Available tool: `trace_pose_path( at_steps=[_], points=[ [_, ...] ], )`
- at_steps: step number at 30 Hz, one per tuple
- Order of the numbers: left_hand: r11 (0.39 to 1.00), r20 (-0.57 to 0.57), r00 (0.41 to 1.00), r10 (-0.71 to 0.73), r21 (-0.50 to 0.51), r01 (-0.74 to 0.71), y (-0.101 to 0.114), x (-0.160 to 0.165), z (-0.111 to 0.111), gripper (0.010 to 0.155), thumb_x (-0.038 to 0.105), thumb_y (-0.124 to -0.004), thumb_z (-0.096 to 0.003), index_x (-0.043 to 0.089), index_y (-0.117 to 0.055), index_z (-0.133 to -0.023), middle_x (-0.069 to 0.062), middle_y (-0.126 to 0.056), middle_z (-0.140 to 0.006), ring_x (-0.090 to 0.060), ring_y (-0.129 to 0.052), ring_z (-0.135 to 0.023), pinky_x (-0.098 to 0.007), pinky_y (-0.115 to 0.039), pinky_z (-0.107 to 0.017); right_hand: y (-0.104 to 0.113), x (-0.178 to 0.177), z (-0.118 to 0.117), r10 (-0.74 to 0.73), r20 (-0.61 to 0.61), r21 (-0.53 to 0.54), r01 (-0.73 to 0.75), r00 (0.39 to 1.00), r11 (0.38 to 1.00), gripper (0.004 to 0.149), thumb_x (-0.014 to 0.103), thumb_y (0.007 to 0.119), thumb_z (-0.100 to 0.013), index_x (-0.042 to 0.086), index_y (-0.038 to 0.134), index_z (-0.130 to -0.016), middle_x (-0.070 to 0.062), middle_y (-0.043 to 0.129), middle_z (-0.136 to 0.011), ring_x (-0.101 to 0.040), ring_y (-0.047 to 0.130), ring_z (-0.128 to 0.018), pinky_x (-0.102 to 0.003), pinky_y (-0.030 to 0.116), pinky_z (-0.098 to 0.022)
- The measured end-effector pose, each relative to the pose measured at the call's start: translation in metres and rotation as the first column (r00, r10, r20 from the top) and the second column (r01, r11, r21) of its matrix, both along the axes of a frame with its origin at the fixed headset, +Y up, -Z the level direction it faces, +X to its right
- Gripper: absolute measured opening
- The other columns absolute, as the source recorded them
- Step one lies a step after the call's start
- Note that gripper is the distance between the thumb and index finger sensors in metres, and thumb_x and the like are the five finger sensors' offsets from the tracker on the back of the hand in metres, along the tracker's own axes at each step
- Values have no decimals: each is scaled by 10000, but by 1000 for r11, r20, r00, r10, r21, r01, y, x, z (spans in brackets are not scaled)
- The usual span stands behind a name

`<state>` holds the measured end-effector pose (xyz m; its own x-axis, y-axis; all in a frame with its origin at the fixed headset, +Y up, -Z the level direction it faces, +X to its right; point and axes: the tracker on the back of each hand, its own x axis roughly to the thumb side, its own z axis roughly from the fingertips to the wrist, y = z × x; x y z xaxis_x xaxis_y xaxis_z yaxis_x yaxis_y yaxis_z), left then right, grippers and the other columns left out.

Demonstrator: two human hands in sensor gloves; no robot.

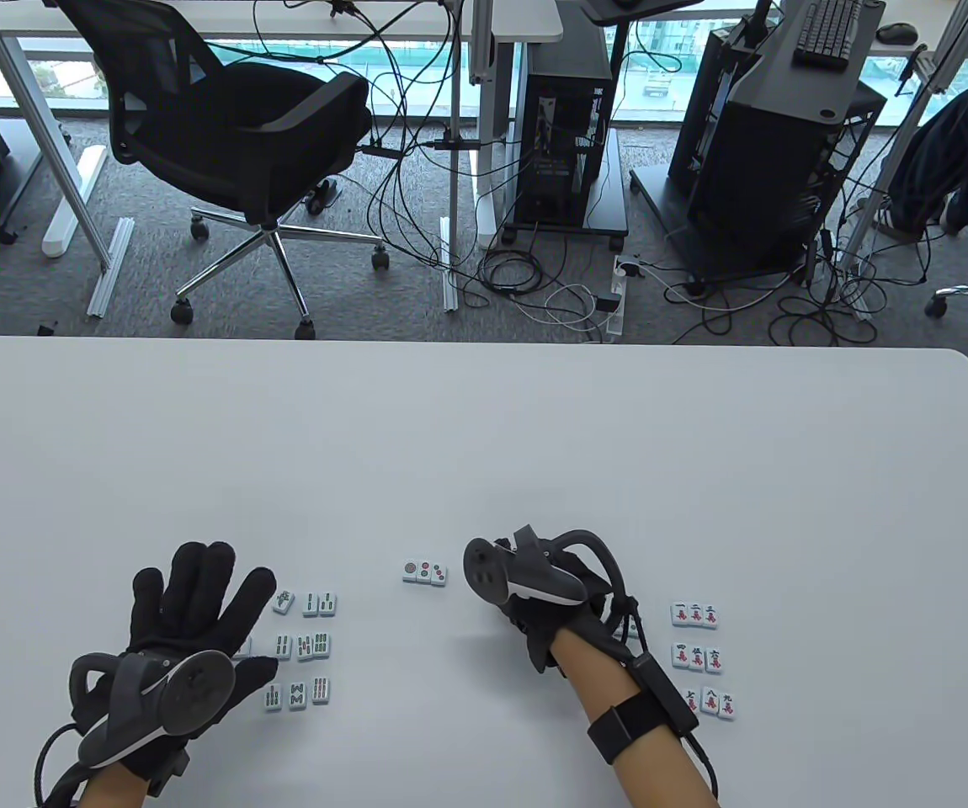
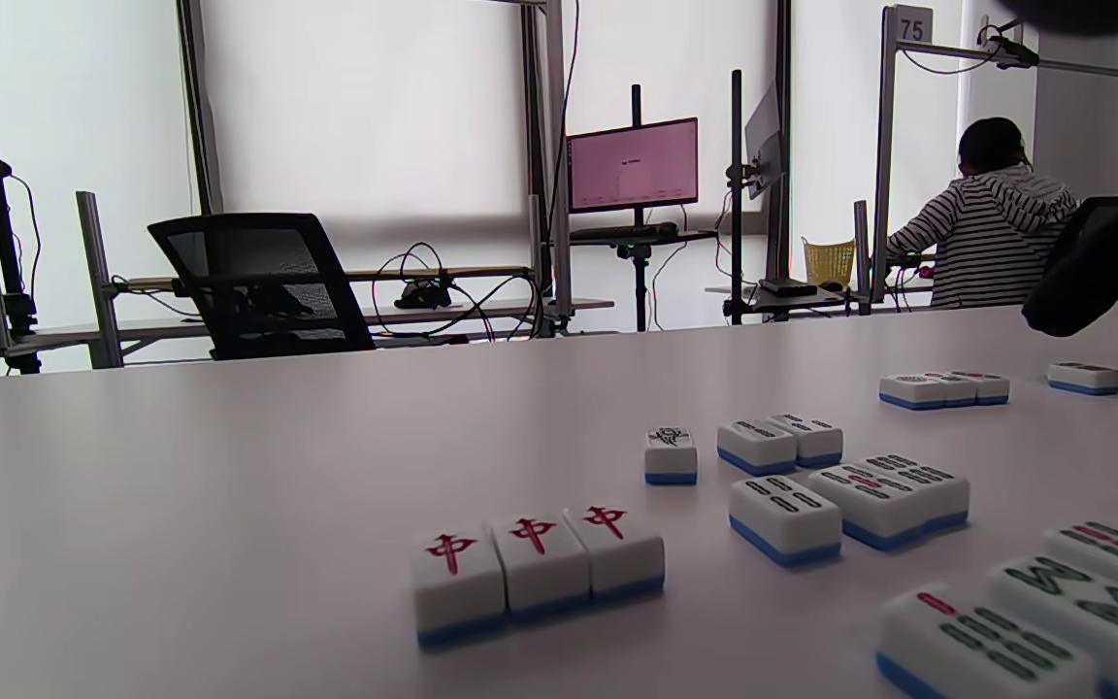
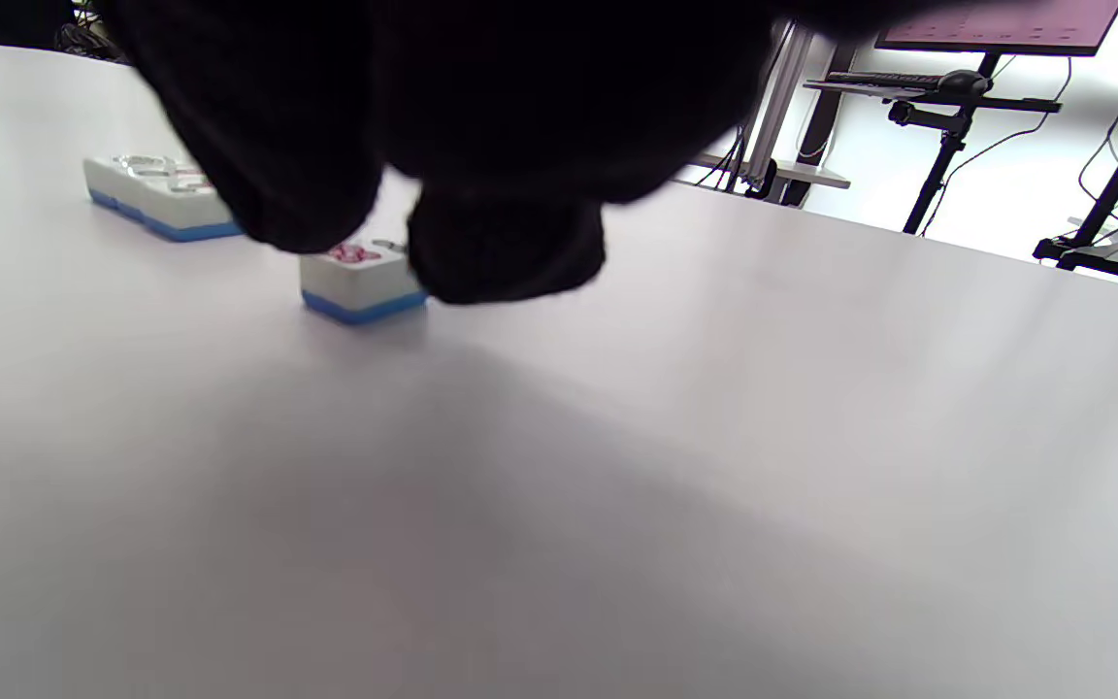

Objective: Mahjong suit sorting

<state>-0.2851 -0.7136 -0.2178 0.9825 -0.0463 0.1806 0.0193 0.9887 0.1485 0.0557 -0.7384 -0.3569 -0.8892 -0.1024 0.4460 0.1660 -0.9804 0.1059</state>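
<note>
A single mahjong tile [image 3: 362, 279] with a red marking lies flat on the white table [image 1: 484, 454], just beside a row of three circle tiles [image 1: 425, 573]. The right hand [image 1: 534, 602] is over it, two fingertips [image 3: 506, 257] curled down against its sides in a pinch. To the right, character tiles [image 1: 701, 661] lie in three rows. The left hand [image 1: 198, 614] rests with fingers spread, next to the bamboo tiles [image 1: 303, 646] and over three red-character tiles [image 2: 538, 573] in a row.
</note>
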Motion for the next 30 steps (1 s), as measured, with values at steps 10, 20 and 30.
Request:
trace_pose_path(
  at_steps=[10, 20, 30],
  points=[
    [1000, -13, 1000, -12, -14, 12, -1, 0, -1, 872, 751, -612, -352, 487, -188, -1067, 101, 61, -1143, -228, 13, -1142, -572, -108, -811, 9, 104, 19, 164, 166, -108, -147, 972, 983, 611, 370, 846, -452, 98, 712, -982, -49, 963, -522, -127, 894, -182, -248, 805, -116],
    [999, -23, 999, -41, -35, 40, -6, 2, -3, 875, 751, -612, -350, 484, -184, -1065, 98, 65, -1140, -231, 13, -1140, -571, -110, -810, -19, 124, 28, 208, 138, -114, -193, 968, 975, 596, 367, 849, -447, 126, 718, -976, -31, 957, -516, -110, 887, -173, -236, 801, -109],
    [999, -29, 999, -28, -48, 26, -6, 0, -4, 873, 752, -612, -350, 487, -188, -1066, 101, 60, -1142, -229, 11, -1142, -571, -111, -811, -11, 117, 19, 191, 154, -97, -178, 969, 979, 556, 350, 863, -442, 76, 773, -917, -31, 963, -482, -107, 880, -149, -236, 794, -89]
  ],
)
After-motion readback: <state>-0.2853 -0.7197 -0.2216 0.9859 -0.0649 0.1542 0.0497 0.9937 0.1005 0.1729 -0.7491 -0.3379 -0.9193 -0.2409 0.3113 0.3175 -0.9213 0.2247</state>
